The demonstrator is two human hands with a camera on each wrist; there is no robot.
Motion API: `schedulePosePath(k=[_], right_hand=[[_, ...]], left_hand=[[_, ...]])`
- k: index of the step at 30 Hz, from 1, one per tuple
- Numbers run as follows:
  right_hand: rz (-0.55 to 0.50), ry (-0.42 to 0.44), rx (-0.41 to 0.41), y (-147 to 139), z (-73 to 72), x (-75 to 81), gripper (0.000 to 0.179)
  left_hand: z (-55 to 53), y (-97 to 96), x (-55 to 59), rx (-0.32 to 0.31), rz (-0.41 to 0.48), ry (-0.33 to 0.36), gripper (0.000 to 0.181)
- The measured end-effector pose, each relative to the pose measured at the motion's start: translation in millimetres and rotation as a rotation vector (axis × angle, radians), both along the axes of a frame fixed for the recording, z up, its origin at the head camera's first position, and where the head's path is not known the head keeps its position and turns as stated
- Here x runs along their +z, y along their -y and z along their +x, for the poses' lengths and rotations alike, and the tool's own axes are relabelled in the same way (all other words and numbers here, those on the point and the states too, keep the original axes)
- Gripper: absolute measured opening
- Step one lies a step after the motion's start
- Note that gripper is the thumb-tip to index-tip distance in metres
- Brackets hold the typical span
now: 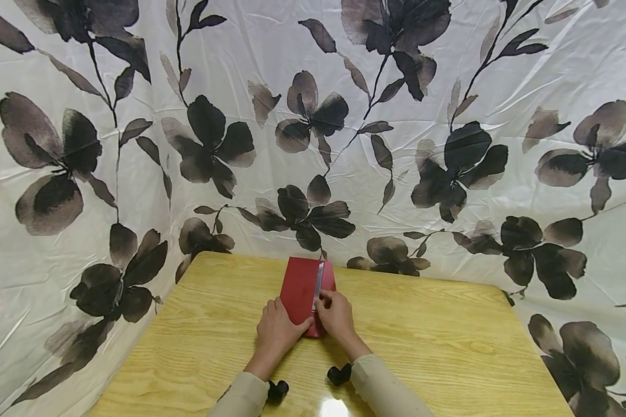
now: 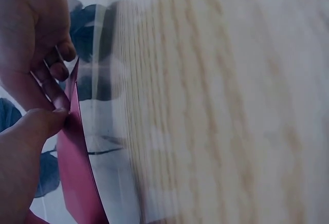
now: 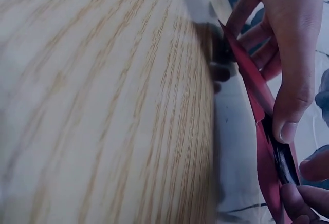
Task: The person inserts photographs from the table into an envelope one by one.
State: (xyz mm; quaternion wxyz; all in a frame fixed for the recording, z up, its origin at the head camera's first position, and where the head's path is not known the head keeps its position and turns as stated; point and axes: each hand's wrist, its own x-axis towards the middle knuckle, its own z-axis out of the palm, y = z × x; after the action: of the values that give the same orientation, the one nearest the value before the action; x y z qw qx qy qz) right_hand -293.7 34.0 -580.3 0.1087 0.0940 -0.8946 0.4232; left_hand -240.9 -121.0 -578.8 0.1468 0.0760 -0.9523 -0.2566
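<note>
A red paper envelope (image 1: 299,284) is held up over the far part of the table. Along its right side runs a shiny grey strip (image 1: 320,278), beside a red flap (image 1: 328,278). My left hand (image 1: 277,329) grips the envelope at its lower left, thumb across the front. At the strip's lower part, my right hand (image 1: 336,314) pinches with thumb and fingers. The right wrist view shows the strip (image 3: 281,157) dark and glossy between the red edges, with right fingertips (image 3: 293,198) on it. Part of the lower envelope is hidden by the hands.
The wooden table (image 1: 422,336) extends to both sides and towards me. Behind it hangs a white cloth (image 1: 271,174) with dark flowers, also along the left side. Black wrist cameras (image 1: 339,375) sit at the inner side of each wrist.
</note>
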Motion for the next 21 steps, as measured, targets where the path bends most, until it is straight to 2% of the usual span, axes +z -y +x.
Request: schedulePosePath(k=[5, 10, 21], right_hand=[[-0.045, -0.004, 0.001, -6, 4.7, 1.9, 0.025], [-0.106, 0.035, -0.008, -20, 10.3, 3.7, 0.026], [-0.132, 0.051, -0.056, -66, 12.8, 9.7, 0.025]], left_hand=[[-0.8, -2.4, -1.2, -0.004, -0.009, 0.015, 0.096], [-1.5, -5.8, -2.2, 0.012, -0.054, 0.033, 0.100], [-0.1, -14.2, 7.0, 0.008, -0.147, 0.060, 0.107]])
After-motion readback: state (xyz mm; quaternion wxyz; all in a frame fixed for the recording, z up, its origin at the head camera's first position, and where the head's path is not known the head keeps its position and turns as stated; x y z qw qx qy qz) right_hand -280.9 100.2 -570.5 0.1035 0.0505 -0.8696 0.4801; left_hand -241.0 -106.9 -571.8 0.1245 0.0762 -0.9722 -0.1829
